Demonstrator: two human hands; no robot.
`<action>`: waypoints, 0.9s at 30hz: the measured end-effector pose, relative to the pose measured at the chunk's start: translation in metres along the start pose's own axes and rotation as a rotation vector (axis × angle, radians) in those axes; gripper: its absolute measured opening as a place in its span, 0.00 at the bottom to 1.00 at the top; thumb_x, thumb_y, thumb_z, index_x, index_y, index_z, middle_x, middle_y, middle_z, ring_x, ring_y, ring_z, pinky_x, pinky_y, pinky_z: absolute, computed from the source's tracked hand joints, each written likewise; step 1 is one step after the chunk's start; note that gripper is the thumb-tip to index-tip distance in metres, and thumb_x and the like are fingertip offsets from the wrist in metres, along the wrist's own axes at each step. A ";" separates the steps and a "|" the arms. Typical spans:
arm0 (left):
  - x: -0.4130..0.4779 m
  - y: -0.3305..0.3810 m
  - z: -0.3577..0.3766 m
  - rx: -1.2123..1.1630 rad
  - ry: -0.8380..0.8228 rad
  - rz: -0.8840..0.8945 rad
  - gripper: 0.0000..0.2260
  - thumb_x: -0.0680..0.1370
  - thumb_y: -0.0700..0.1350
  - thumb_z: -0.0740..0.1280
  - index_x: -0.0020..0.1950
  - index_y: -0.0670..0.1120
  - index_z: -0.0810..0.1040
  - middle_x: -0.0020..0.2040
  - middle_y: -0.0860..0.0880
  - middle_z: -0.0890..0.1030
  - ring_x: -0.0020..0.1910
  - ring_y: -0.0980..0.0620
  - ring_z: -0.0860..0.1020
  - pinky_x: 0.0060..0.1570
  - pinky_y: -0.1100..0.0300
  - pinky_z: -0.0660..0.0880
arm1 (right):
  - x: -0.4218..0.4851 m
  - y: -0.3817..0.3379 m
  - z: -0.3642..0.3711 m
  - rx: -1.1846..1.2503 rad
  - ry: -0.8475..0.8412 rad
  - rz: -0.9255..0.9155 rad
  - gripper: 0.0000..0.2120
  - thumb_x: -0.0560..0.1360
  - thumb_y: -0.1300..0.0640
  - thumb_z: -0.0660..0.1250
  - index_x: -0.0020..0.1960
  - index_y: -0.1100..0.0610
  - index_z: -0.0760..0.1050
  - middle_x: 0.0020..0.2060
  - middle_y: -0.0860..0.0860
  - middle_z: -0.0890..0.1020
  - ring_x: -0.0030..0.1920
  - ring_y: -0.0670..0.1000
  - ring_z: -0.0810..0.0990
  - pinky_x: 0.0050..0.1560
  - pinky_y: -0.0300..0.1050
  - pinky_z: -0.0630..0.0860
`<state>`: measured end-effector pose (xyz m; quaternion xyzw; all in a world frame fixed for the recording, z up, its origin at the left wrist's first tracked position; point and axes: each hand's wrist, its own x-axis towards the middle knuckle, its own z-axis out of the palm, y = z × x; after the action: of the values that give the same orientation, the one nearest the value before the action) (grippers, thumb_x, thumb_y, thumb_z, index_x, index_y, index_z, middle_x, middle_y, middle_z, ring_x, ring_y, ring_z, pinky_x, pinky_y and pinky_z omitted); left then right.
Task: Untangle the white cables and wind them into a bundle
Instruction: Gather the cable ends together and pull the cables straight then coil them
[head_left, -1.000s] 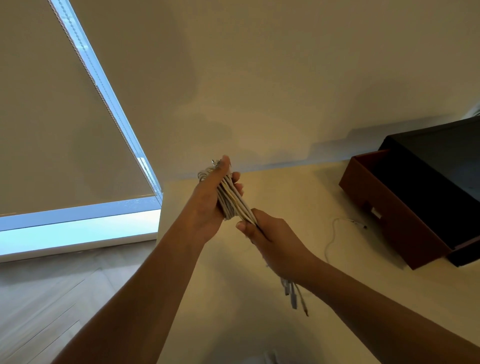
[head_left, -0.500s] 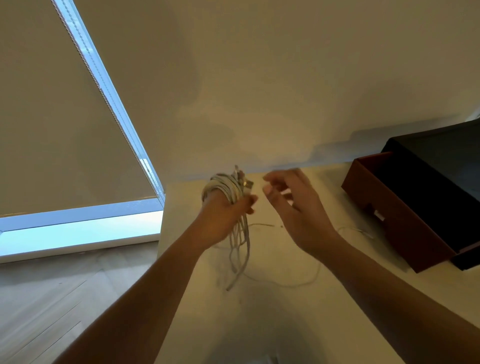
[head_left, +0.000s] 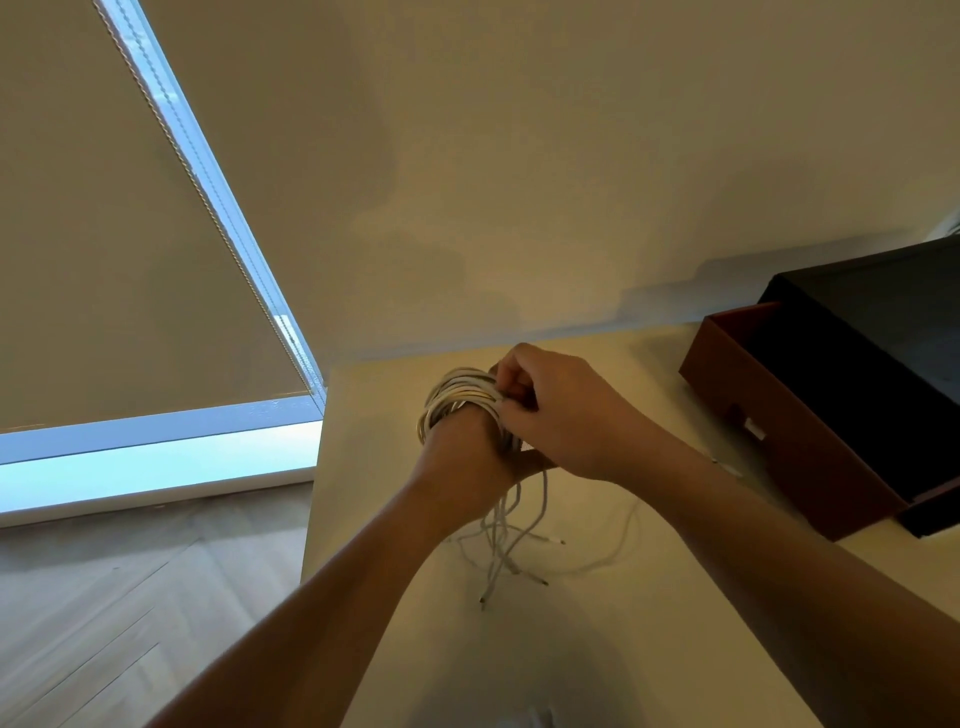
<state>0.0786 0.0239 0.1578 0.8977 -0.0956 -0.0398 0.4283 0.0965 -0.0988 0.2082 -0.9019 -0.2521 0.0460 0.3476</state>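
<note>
Winding in hand: white cables (head_left: 457, 397) sit coiled round my closed left grip (head_left: 467, 460) above the surface (head_left: 363, 426), right grip (head_left: 563, 415) pinching a turn; next, I judge, the hanging tails (head_left: 497, 540) need wrapping in.

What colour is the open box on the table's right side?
The box is reddish-brown outside and dark inside; it shows best in the head view.

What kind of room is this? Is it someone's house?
Probably a room in a home, though I can't be sure: a window with its roller blind lowered, a wooden floor, and a pale table holding an open brown box.
</note>
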 end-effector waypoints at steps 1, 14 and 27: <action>0.000 0.003 0.000 0.015 0.007 0.002 0.11 0.72 0.43 0.72 0.44 0.53 0.70 0.34 0.58 0.72 0.37 0.57 0.75 0.45 0.66 0.77 | 0.000 0.000 -0.002 0.009 -0.010 0.006 0.03 0.77 0.58 0.63 0.50 0.54 0.71 0.49 0.53 0.80 0.47 0.52 0.79 0.48 0.52 0.77; 0.001 -0.003 -0.003 0.190 0.157 0.081 0.26 0.76 0.51 0.69 0.72 0.46 0.69 0.71 0.49 0.71 0.66 0.51 0.72 0.65 0.59 0.68 | 0.000 0.015 -0.006 0.163 0.126 0.058 0.11 0.71 0.51 0.73 0.49 0.49 0.74 0.47 0.44 0.71 0.39 0.43 0.73 0.37 0.28 0.70; -0.012 0.000 0.000 0.440 0.109 0.177 0.26 0.75 0.60 0.67 0.66 0.45 0.73 0.59 0.50 0.77 0.58 0.53 0.74 0.49 0.70 0.60 | 0.010 0.023 -0.038 0.043 -0.360 0.043 0.13 0.72 0.48 0.71 0.50 0.53 0.73 0.49 0.45 0.70 0.44 0.37 0.70 0.41 0.30 0.67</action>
<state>0.0670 0.0269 0.1576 0.9583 -0.1573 0.0681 0.2287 0.1244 -0.1316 0.2227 -0.8766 -0.2901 0.2196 0.3149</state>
